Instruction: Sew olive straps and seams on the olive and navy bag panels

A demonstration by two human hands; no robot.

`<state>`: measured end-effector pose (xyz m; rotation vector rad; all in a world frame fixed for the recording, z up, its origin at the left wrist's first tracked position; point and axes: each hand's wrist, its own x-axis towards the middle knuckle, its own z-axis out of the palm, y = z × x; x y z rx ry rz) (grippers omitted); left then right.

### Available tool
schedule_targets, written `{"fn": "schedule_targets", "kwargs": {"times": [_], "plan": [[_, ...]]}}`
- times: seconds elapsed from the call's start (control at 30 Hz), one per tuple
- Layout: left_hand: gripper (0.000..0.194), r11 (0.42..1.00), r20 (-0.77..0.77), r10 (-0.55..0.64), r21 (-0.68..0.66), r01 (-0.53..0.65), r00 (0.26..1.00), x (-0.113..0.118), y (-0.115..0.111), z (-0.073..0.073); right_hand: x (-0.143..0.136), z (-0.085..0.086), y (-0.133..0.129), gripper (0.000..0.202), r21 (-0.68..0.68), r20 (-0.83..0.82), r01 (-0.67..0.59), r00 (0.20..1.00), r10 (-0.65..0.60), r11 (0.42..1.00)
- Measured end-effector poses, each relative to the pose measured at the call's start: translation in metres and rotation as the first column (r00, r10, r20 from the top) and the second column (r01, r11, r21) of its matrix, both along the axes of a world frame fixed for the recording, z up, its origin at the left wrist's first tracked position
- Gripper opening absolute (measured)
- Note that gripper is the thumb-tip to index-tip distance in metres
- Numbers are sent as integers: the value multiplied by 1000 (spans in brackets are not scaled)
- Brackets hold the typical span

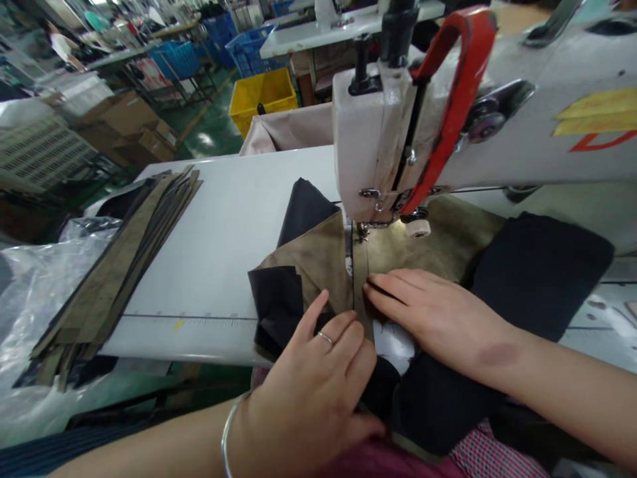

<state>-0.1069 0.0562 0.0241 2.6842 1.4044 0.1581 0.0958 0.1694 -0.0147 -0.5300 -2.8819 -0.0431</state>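
Item: olive-brown fabric piece (318,262) w/ black lining (279,302), lying on white table (223,219) under sewing machine (448,113).

L hand (313,392): palm down on the fabric, fingers curled, tips pressing the cloth flat; nothing pinched that can be seen. Ring and wrist bangle on.

R hand (432,315): flat, fingers straight and together, tips on the seam line just right of L fingertips; pressing, not clasping.

Needle/presser foot (363,231): just beyond both sets of fingertips.

Black fabric (537,272): right of R hand, partly under the wrist.

Strip stack (119,265): well left of L hand, at table edge.

Yellow bin (263,96): far beyond the table.
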Motion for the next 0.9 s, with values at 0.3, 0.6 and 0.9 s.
{"fn": "schedule_targets", "kwargs": {"times": [0.3,0.6,0.9], "plan": [[34,974,-87,-202,-124,190,976,-40,20,-1,-2,11,-10,50,-228,-12,72,997,-77,971],[26,974,95,16,-228,6,995,-18,53,1,-11,-1,-2,25,-278,-140,92,981,-135,956],[28,1000,-113,-1,-28,-3,994,-5,60,-1,-5,-2,-3,40,-324,-166,73,977,-133,943]]}}
